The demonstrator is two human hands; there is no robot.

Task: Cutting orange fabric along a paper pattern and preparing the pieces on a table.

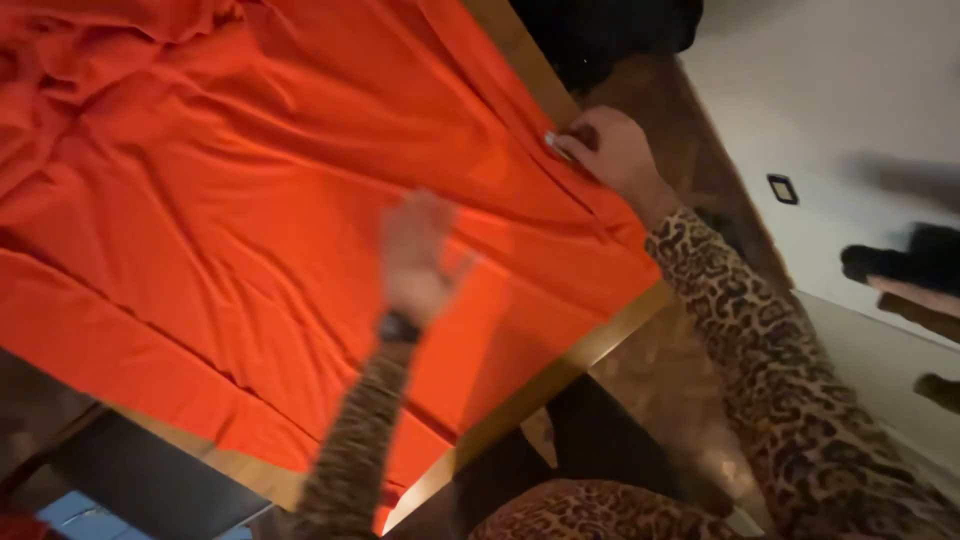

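A large orange cloth [250, 200] lies spread over a wooden table [545, 385], wrinkled toward the upper left. My left hand [418, 255], blurred by motion, hovers flat over the middle of the cloth with its fingers apart; a dark watch sits on that wrist. At the table's far right edge, my right hand [612, 150] pinches the hem of the cloth. Both arms wear leopard-print sleeves.
The table's bare wooden rim shows along the right and bottom sides. A patterned brown floor [680, 390] and a white wall with a small dark socket [782, 188] lie to the right. Dark blurred shapes [905, 262] stand at the far right.
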